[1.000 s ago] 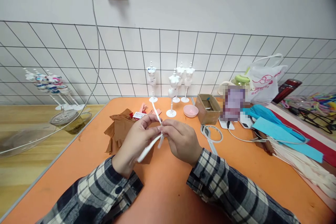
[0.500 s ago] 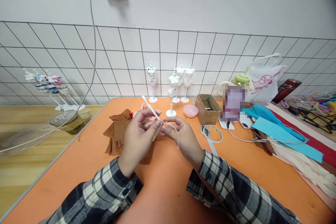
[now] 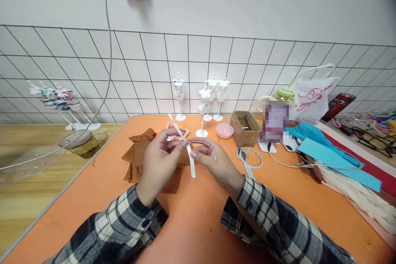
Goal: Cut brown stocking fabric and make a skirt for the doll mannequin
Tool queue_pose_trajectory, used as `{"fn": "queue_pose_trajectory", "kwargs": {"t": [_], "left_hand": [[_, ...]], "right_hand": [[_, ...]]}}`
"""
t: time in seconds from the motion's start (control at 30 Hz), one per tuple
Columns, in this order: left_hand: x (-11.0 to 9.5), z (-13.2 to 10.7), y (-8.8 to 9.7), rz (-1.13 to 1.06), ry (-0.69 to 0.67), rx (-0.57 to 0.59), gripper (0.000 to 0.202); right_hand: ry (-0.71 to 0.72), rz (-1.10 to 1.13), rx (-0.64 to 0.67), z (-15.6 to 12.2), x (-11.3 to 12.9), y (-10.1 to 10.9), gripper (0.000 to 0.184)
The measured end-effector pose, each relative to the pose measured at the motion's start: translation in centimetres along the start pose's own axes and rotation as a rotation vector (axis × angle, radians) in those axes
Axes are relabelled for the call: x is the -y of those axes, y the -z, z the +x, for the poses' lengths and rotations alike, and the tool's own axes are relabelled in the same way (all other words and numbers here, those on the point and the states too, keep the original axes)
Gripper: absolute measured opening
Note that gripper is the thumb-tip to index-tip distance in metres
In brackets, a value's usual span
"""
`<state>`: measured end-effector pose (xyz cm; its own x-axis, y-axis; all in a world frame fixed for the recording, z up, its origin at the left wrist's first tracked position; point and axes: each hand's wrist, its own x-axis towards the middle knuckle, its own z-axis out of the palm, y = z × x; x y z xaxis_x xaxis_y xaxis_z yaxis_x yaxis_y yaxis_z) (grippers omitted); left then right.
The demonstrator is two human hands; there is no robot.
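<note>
Both hands meet above the middle of the orange table. My left hand (image 3: 161, 154) pinches a narrow white strip (image 3: 192, 167) between thumb and fingers; its one end points up and away, the other hangs down between the hands. My right hand (image 3: 218, 163) is closed, its thumb and fingertips against a thin, pale, curled strip (image 3: 202, 142) that arches over the fingers. Where the two strips meet, I cannot tell whether they are joined. Beneath and beyond my left hand lies brown fabric (image 3: 136, 152), with some pink pieces (image 3: 182, 134) behind it.
Small white mannequins (image 3: 204, 99) stand at the back beside a pink bowl (image 3: 225, 130) and a cardboard box (image 3: 245, 128). A tape roll (image 3: 251, 158) lies on a ruler. Blue fabric (image 3: 337, 163) and a cable are on the right; a lidded glass jar (image 3: 82, 144) stands left.
The white strip's lower end now hangs out between my hands. My hands have moved slightly apart, and the thin curl lies closer over my right fingers.
</note>
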<state>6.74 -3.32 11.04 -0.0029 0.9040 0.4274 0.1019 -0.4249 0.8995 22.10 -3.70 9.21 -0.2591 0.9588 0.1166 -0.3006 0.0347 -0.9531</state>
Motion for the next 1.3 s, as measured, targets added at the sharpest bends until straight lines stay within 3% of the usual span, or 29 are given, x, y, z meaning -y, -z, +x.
{"fn": "queue_pose_trajectory", "kwargs": {"t": [0.13, 0.3, 0.43, 0.5, 0.57, 0.63, 0.7, 0.8, 0.9, 1.03, 1.17, 1.3], "left_hand": [[-0.4, 0.8, 1.2, 0.344, -0.167, -0.031, 0.02], [-1.0, 1.5, 2.6, 0.758, -0.263, -0.061, 0.026], [-0.8, 2.3, 3.9, 0.937, -0.198, -0.058, 0.041], [-0.7, 2.7, 4.3, 0.863, -0.093, 0.058, 0.036], [-0.7, 2.7, 4.2, 0.68, 0.025, 0.25, 0.029], [-1.0, 2.3, 3.7, 0.45, 0.158, 0.442, 0.028], [-1.4, 1.9, 2.9, 0.261, 0.283, 0.545, 0.03], [-1.6, 1.4, 2.0, 0.108, 0.386, 0.507, 0.029], [-1.4, 1.4, 1.6, 0.047, 0.406, 0.421, 0.029], [-0.9, 1.4, 1.5, 0.086, 0.359, 0.402, 0.024], [-0.4, 1.2, 1.3, 0.18, 0.272, 0.346, 0.02], [-0.2, 1.1, 1.2, 0.268, 0.152, 0.311, 0.02]], "right_hand": [[-0.035, -0.066, -0.01, 0.1, 0.4, 0.6, 0.038], [-0.079, -0.141, -0.045, 0.1, 1.0, 0.9, 0.038], [-0.08, -0.121, -0.054, 0.2, 1.0, 1.0, 0.038], [-0.075, -0.097, -0.064, 0.2, 0.8, 1.0, 0.039], [-0.065, -0.087, -0.075, 0.3, 0.7, 1.0, 0.039], [-0.055, -0.094, -0.086, 0.2, 0.6, 1.0, 0.035], [-0.041, -0.11, -0.085, 0.2, 0.5, 1.0, 0.035], [-0.012, -0.147, -0.061, 0.1, 0.6, 0.9, 0.045], [0.006, -0.198, -0.046, 0.0, 0.6, 0.6, 0.048], [-0.002, -0.287, -0.081, 0.1, 0.6, 0.5, 0.031], [0.075, -0.472, -0.213, 0.4, 0.3, 0.9, 0.027], [0.119, -0.481, -0.182, 0.5, 0.2, 1.1, 0.022]]}}
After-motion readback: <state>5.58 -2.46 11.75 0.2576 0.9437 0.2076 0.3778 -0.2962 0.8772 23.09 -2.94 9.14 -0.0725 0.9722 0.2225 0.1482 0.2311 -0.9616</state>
